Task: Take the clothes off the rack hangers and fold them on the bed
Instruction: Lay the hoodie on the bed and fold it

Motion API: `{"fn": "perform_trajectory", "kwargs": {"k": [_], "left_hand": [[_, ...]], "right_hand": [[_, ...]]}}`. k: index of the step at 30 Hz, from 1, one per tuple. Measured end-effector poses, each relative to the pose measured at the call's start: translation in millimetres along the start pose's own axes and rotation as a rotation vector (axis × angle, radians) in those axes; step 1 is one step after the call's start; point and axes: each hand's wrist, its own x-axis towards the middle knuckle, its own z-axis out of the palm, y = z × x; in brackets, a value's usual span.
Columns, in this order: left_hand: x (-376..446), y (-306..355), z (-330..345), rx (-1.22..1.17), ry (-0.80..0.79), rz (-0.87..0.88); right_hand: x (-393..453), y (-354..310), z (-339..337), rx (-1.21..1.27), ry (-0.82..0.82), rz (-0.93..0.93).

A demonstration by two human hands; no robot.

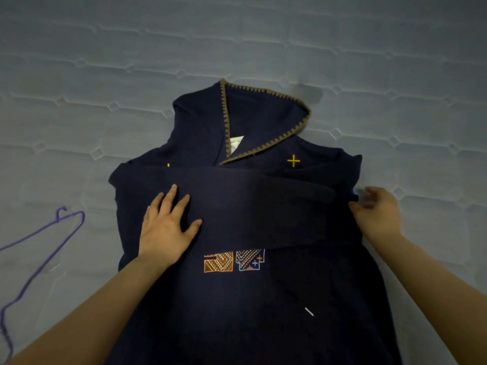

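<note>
A dark navy hooded garment [237, 299] lies face up on the bed, its hood with brown zigzag trim pointing away from me. Orange and pale embroidered squares sit on its chest. One sleeve [250, 201] is folded flat across the chest from the left. My left hand [166, 230] presses flat on that sleeve with fingers spread. My right hand [376, 212] is at the garment's right edge near the shoulder, fingers curled on the fabric edge; the fingertips are blurred.
A purple wire hanger [39, 238] lies on the mattress at the left, off the garment. The grey quilted mattress [237, 43] stretches beyond the hood and to both sides.
</note>
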Motion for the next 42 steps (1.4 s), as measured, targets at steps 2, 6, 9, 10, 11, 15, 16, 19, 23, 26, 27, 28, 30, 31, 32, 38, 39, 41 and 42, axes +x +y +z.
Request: {"fn": "perform_trajectory", "kwargs": {"k": [2,6,9,10,11,15,16,19,23,26,27,28,30,31,32,38,39,41,42], "left_hand": [[10,-1,-6,-0.019,0.079,0.08],[34,9,-11,0.009,0.158,0.222],[51,26,-13,0.034,0.079,0.198],[59,28,-12,0.081,0.029,0.2],[65,29,-12,0.148,-0.023,0.207],[80,24,-9,0.28,-0.179,0.211],[83,23,-7,0.275,-0.199,0.213],[94,19,-5,0.162,-0.118,0.254],[120,22,-16,-0.14,0.248,0.175],[146,22,-25,-0.274,0.386,0.013],[155,22,-30,-0.329,0.399,-0.046],[164,20,-35,-0.396,0.402,-0.102],[181,16,-41,-0.532,0.381,-0.196],[189,14,-44,-0.601,0.363,-0.234],[195,13,-45,-0.694,0.333,-0.267],[211,20,-44,-1.064,0.152,-0.368],[212,20,-42,-1.039,0.137,-0.358],[214,19,-43,-1.043,0.108,-0.374],[215,19,-45,-1.093,0.093,-0.409]], "right_hand": [[-2,-15,-1,-0.046,0.031,-0.123],[10,-57,12,-0.222,-0.01,-0.356],[21,-87,25,-0.376,-0.022,-0.427],[25,-97,32,-0.374,-0.033,-0.433],[28,-105,36,-0.345,-0.052,-0.422],[42,-127,56,-0.156,-0.143,-0.266],[47,-129,60,-0.117,-0.161,-0.236],[67,-132,71,0.068,-0.198,-0.121],[85,-135,81,0.166,-0.157,-0.088],[90,-142,89,0.245,-0.094,-0.166],[92,-147,92,0.263,-0.069,-0.17],[92,-154,95,0.256,-0.046,-0.164],[89,-170,99,0.289,-0.023,-0.173],[86,-181,99,0.349,-0.069,-0.185],[85,-191,97,0.421,-0.16,-0.202],[90,-204,88,0.684,-0.722,-0.214],[93,-200,91,0.703,-0.619,-0.202],[100,-186,96,0.651,-0.348,-0.151],[105,-177,99,0.561,-0.204,-0.151]]}}
